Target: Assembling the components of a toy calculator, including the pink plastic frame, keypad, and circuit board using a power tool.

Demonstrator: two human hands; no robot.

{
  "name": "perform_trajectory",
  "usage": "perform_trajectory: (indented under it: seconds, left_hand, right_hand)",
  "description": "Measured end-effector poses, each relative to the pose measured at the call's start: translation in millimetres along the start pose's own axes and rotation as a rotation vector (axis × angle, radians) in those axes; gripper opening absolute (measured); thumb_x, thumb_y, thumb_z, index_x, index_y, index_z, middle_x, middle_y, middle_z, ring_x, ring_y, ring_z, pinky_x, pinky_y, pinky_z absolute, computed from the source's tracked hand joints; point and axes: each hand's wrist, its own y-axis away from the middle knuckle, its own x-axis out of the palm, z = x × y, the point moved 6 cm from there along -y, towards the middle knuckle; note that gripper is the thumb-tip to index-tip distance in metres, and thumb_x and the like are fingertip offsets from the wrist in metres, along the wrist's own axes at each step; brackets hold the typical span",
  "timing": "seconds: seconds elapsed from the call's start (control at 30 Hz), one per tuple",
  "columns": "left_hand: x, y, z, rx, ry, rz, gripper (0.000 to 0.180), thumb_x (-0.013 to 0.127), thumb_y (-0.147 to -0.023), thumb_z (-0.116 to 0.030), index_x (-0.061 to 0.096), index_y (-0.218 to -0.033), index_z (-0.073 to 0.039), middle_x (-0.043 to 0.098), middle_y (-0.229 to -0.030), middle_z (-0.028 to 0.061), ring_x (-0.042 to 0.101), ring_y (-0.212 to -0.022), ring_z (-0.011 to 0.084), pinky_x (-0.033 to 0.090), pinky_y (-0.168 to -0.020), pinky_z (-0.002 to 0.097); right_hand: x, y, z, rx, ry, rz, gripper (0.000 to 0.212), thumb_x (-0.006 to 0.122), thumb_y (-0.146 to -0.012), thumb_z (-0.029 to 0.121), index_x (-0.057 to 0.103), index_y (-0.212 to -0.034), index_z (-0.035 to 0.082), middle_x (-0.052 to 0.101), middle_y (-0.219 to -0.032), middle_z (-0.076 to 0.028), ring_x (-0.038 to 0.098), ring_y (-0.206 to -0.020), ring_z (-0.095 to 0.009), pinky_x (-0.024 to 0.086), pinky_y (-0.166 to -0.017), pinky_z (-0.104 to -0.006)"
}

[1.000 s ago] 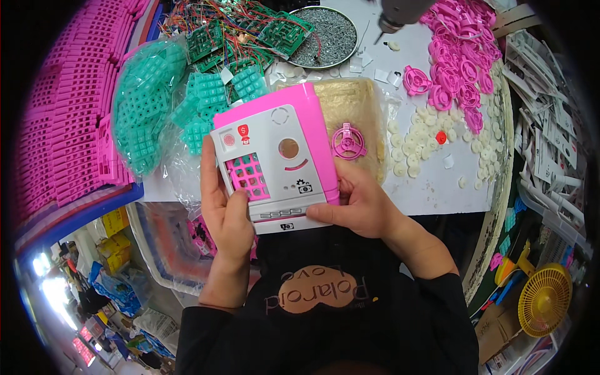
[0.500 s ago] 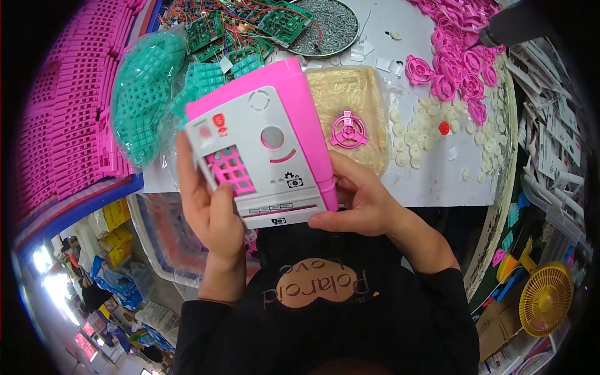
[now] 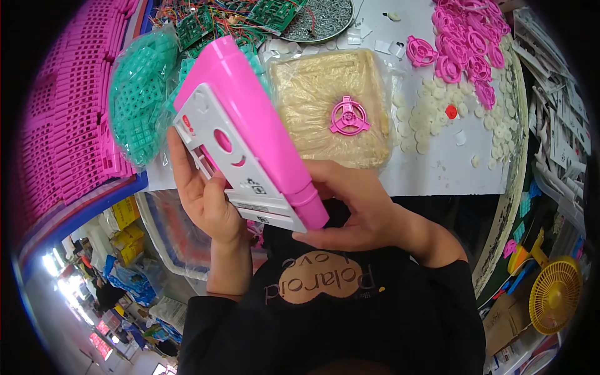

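Observation:
Between my hands, a pink plastic shell (image 3: 259, 109) with a white printed face panel (image 3: 250, 172) is held up at a slant, its pink side wall turned into view. The panel has a round hole and a squarish window. My left hand (image 3: 215, 209) is closed on the panel's left edge, thumb at the window. At the lower right corner, my right hand (image 3: 365, 206) grips the shell, fingers partly hidden behind it. Beyond it, a pink three-spoked ring (image 3: 349, 117) lies on a yellowish film-wrapped block (image 3: 306, 87).
Pink grid parts (image 3: 69, 106) are stacked at left, beside a bag of teal keypads (image 3: 140, 94). Circuit boards (image 3: 272, 14) and a tray of screws (image 3: 322, 22) sit at the back. Pink rings (image 3: 469, 40), white discs (image 3: 431, 115) and a yellow fan (image 3: 555, 295) are at right.
The shell has tilted in my hands, so the white panel turns left and more of the pink side shows. My right hand has shifted slightly with it.

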Motion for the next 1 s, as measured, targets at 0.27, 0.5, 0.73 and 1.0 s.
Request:
perform_trajectory:
  seconds: [0.27, 0.5, 0.73, 1.0]
  left_hand:
    - [-2, 6, 5, 0.087, 0.056, -0.093, 0.064, 0.038, -0.093, 0.004, 0.031, -0.157, 0.004, 0.045, -0.154, 0.0209, 0.056, -0.132, 0.0291, 0.046, -0.110, 0.0394]
    - [-34, -17, 23, -0.194, 0.031, -0.086, 0.044, 0.045, -0.110, -0.031, 0.052, -0.135, 0.004, 0.065, -0.120, 0.0104, 0.063, -0.110, 0.0180, 0.049, -0.097, 0.0340]
    - [4, -2, 1, -0.087, -0.004, 0.136, 0.035, 0.056, -0.103, -0.019, 0.051, -0.128, 0.004, 0.062, -0.116, 0.0095, 0.060, -0.105, 0.0128, 0.048, -0.092, 0.0286]
    - [14, 2, -6, -0.013, 0.030, 0.308, 0.041, 0.060, -0.103, -0.023, 0.049, -0.132, 0.005, 0.063, -0.118, 0.0093, 0.061, -0.102, 0.0129, 0.048, -0.091, 0.0278]
  right_hand:
    - [-6, 2, 4, -0.010, 0.178, -0.071, 0.062, 0.077, -0.087, 0.006, 0.049, -0.142, -0.003, 0.067, -0.118, -0.016, 0.068, -0.104, -0.024, 0.055, -0.088, -0.0336]
    - [-4, 21, -11, 0.268, -0.063, -0.050, 0.055, 0.074, -0.089, 0.001, 0.050, -0.138, -0.006, 0.064, -0.123, -0.011, 0.064, -0.111, -0.014, 0.051, -0.096, -0.0297]
    - [-45, -14, 8, 0.365, 0.173, -0.295, 0.043, 0.080, -0.088, 0.018, 0.059, -0.120, 0.000, 0.069, -0.094, -0.012, 0.069, -0.081, -0.015, 0.054, -0.074, -0.0281]
    - [-43, -7, 2, 0.216, -0.271, -0.319, 0.028, 0.065, -0.099, 0.004, 0.057, -0.123, -0.006, 0.071, -0.108, -0.010, 0.070, -0.093, -0.014, 0.058, -0.083, -0.0283]
